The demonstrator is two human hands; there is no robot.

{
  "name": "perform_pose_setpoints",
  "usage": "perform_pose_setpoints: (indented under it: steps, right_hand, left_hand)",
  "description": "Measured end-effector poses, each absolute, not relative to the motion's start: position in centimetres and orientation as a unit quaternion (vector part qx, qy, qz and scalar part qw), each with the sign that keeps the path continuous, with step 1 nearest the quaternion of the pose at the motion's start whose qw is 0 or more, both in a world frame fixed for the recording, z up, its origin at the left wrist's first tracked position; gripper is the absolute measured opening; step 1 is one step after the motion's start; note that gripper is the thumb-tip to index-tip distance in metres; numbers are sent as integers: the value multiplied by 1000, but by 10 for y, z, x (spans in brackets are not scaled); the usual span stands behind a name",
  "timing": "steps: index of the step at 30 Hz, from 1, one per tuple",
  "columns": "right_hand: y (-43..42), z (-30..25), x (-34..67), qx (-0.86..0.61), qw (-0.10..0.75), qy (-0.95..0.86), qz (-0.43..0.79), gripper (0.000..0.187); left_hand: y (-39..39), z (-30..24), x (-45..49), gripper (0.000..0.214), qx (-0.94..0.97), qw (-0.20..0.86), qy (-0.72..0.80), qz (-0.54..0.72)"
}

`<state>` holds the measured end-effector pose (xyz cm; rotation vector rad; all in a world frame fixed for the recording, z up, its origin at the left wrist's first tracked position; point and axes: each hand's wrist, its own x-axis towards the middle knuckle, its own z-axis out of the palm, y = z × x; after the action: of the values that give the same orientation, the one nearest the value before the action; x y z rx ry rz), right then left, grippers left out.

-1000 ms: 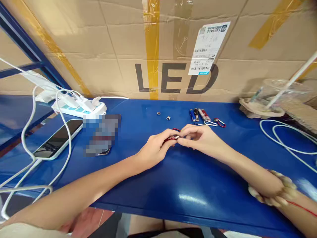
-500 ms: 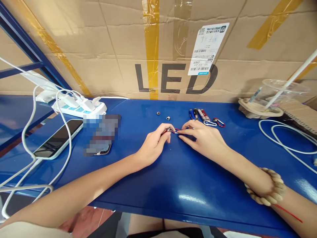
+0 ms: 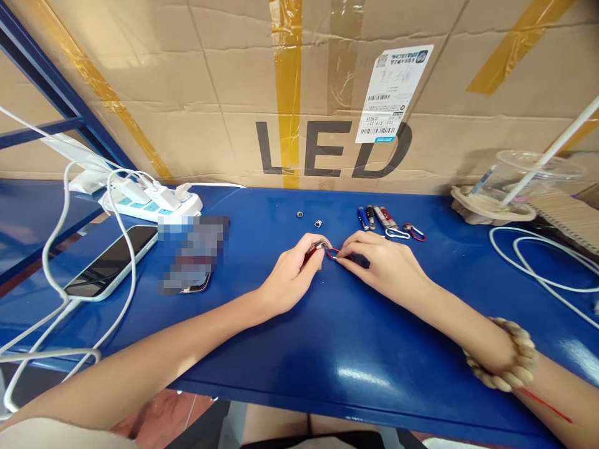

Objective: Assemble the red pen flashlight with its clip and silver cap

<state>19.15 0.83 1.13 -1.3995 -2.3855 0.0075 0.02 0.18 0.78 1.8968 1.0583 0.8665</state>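
Observation:
My left hand [image 3: 286, 277] is closed around a small red flashlight [image 3: 312, 252], whose silver end shows at the fingertips. With thumb and fingers my right hand [image 3: 390, 262] pinches a red carabiner [image 3: 332, 254], its loop pointing towards the left hand. Whether the carabiner is linked to the flashlight I cannot tell. Behind the right hand lie several small flashlights, among them a blue one [image 3: 363, 218], a black one [image 3: 370, 216] and a silver one [image 3: 380, 217]. Beside them are a silver carabiner [image 3: 397, 234] and another red-and-silver carabiner [image 3: 415, 232].
Two small metal pieces, a round one [image 3: 299, 214] and a shiny one [image 3: 318, 223], lie beyond my hands on the blue table [image 3: 299, 362]. Phones [image 3: 110, 262], white cables and a power strip [image 3: 150, 206] occupy the left. A plastic cup [image 3: 528, 174] stands right; a cardboard box [image 3: 210, 81] stands behind.
My right fingers have curled in more, with their tips slightly lower, and the red carabiner's loop now shows more clearly. More of the red flashlight is visible in my left hand.

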Motion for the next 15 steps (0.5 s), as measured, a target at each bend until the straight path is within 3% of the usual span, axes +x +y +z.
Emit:
perform_pose_setpoints:
  steps: [10,15]
  right_hand:
    - [6,12,185,-470,407,-761,183,12]
    - [-4,15,181,-422,442,-759,224,10]
  left_hand:
    - [3,9,0,21,740,393,431,334]
    - [4,9,0,20,739,395,437,328]
